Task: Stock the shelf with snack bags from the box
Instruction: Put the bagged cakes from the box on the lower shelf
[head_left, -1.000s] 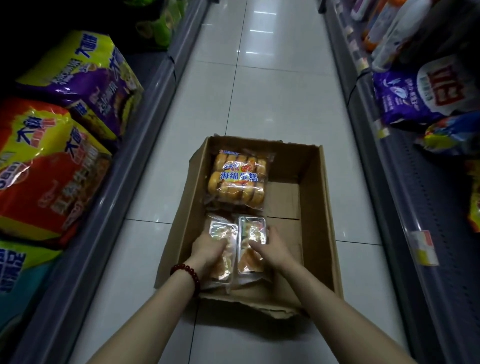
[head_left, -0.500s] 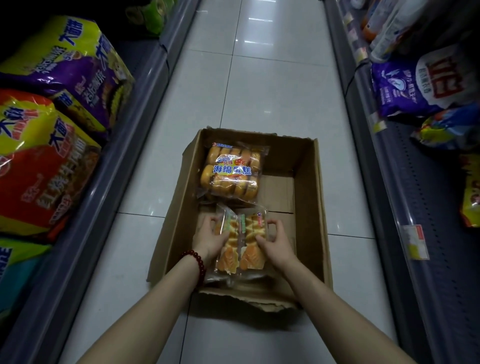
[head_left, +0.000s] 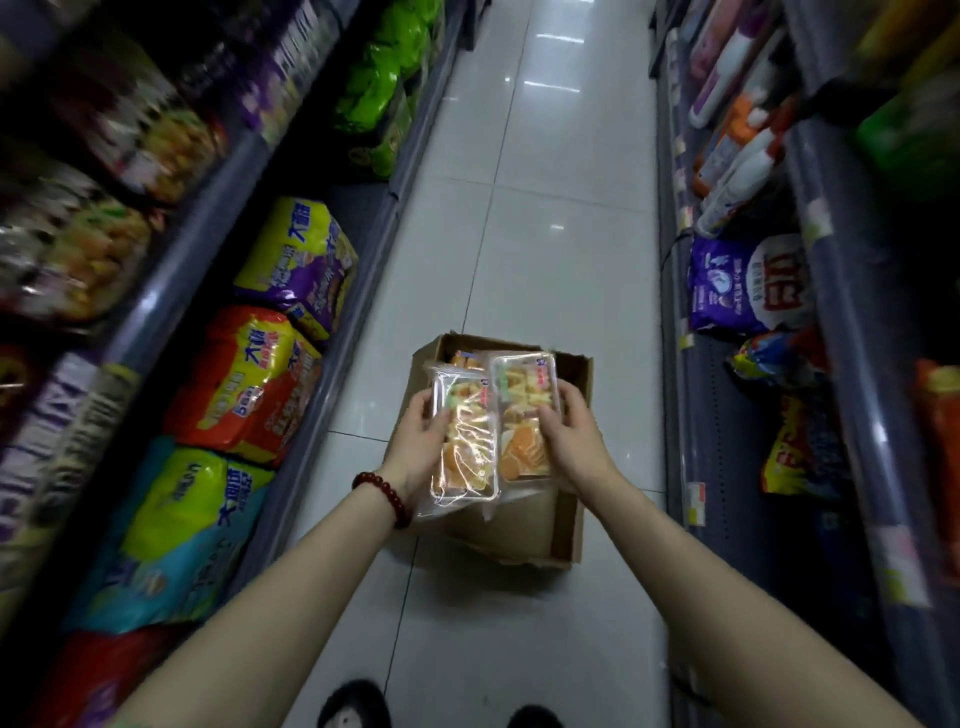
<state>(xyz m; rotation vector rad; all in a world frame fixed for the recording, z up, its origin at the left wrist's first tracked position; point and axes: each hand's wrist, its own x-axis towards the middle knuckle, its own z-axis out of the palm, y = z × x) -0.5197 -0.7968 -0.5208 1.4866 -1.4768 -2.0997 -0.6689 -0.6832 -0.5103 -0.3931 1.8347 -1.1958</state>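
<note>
Two clear plastic snack bags of orange and yellow cake slices are being held side by side above the open brown cardboard box (head_left: 569, 525). The left-hand snack bag (head_left: 464, 441) is sitting in the left hand (head_left: 418, 447), whose fingers are curling around its left edge, thumb lying on the front film. The right-hand snack bag (head_left: 522, 415) is resting a little higher and is being gripped by the right hand (head_left: 574, 439), fingers wrapping its right edge and thumb pressing on the front. The two bags are touching along their inner edges and are hiding most of the box's inside; a bit of another orange snack pack (head_left: 464, 359) is showing at the box's far end. The box is standing on the glossy white tiled floor (head_left: 545, 234) of a narrow aisle. A dark red beaded bracelet (head_left: 383, 493) is circling the left wrist. On the left, a grey metal shelf (head_left: 332, 358) is carrying large yellow-and-purple (head_left: 301, 260), red-and-yellow (head_left: 244, 379) and green-and-teal (head_left: 171, 525) bags. On the right, another grey shelf (head_left: 691, 415) is holding a purple-and-white bag (head_left: 743, 286) and white bottles (head_left: 737, 176). The tips of dark shoes (head_left: 353, 706) are showing at the bottom edge.
</note>
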